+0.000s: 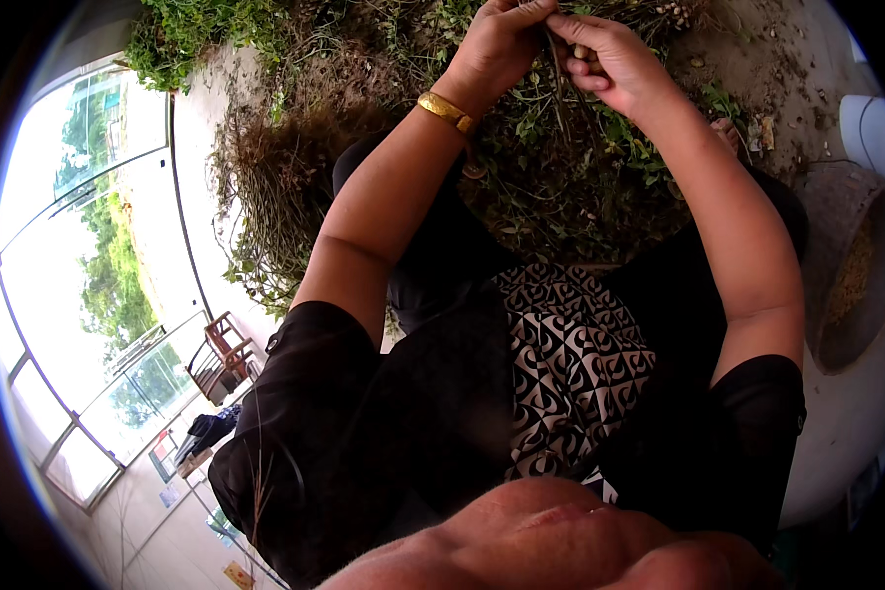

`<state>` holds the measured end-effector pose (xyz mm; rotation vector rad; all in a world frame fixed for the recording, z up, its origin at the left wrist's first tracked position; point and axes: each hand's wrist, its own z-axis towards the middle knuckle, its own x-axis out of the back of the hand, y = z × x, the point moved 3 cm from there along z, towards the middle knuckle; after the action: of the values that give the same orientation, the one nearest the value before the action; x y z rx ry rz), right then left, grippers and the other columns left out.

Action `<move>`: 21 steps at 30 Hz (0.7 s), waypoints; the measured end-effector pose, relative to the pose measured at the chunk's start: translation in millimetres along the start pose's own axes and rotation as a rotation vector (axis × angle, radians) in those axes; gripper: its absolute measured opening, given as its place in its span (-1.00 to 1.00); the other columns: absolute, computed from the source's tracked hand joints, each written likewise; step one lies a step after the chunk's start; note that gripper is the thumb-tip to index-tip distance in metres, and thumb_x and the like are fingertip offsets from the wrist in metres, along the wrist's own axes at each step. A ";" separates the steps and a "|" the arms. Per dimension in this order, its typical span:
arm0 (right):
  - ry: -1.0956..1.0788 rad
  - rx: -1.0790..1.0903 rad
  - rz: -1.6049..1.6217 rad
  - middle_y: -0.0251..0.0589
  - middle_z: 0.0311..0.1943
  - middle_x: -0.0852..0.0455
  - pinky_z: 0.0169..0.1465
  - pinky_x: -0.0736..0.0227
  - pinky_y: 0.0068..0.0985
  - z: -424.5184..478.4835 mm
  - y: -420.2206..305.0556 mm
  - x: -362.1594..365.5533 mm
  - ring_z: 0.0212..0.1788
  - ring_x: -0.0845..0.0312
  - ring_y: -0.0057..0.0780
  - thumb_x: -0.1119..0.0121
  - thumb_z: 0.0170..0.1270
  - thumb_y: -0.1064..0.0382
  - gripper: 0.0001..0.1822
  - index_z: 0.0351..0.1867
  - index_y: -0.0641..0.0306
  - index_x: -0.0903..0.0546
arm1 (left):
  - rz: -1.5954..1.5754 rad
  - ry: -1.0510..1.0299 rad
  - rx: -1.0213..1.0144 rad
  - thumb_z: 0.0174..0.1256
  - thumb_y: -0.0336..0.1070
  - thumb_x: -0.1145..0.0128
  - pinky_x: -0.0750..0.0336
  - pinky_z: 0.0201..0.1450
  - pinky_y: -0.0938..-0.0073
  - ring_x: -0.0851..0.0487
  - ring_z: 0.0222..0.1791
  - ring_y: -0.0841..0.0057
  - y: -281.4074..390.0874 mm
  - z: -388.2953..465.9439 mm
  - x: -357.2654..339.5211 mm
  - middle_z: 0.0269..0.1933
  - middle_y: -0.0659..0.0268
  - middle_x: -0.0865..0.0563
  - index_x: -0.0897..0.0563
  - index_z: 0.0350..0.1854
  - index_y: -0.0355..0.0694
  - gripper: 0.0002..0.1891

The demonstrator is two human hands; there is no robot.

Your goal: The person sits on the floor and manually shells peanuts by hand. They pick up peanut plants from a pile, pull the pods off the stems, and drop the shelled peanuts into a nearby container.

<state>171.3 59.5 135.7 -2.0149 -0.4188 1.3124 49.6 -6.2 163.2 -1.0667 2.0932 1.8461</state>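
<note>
Both of my hands meet at the top edge of the view, over a heap of uprooted plants that look like peanut plants [560, 199]. My left hand [498, 48], with a gold bangle [445, 111] on its wrist, grips a bunch of thin brown stems [559, 81]; its fingertips are partly cut off by the frame. Close beside it, my right hand [608, 66] has its thumb at the same stems and its fingers curled around a pale peanut pod [581, 51]. Whether that pod is still attached cannot be seen.
Dried stems and roots [287, 177] are piled left of my knee. Green leafy plants [192, 37] lie further up. On the right, a tilted grey container [818, 324] holds small tan bits. A white plastic object [863, 129] stands beyond it. A wooden chair [225, 354] stands by glass doors.
</note>
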 end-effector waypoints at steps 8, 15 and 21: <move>0.129 -0.050 -0.031 -0.33 -0.49 -0.55 -0.65 -0.07 -0.72 -4.3 -17.9 10.7 -0.60 -0.32 -0.70 -0.17 0.42 0.37 -0.94 -0.22 0.29 -0.63 | 0.188 0.096 0.079 0.59 -0.28 -0.13 -0.50 -0.34 0.53 -0.60 -0.42 0.62 -22.6 23.4 51.9 -0.39 0.42 -0.67 -0.64 -0.17 -0.15 -0.88; -0.223 0.300 0.237 -0.33 -0.41 -0.47 -0.67 -0.05 -0.78 -62.6 -73.7 52.7 -0.57 -0.23 -0.75 -0.09 0.52 0.35 -0.88 -0.07 0.35 -0.60 | 0.135 0.132 -0.010 0.57 -0.25 -0.17 -0.48 -0.39 0.55 -0.60 -0.45 0.62 -2.3 35.0 100.5 -0.38 0.45 -0.68 -0.65 -0.15 -0.16 -0.88; 0.620 0.259 -0.109 -0.27 -0.31 -0.53 -0.55 -0.11 -0.72 -234.7 -136.7 208.0 -0.46 -0.32 -0.66 -0.19 0.42 0.46 -0.83 -0.02 0.41 -0.53 | 0.265 -0.102 -0.028 0.51 -0.29 -0.26 -0.61 0.11 0.38 -0.71 -0.11 0.49 -2.6 5.5 86.8 -0.14 0.28 -0.77 -0.71 -0.01 -0.30 -0.81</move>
<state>485.5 194.1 150.5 -2.0143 -0.0601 0.5869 -14.5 -36.1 112.5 -0.7104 2.2447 2.0024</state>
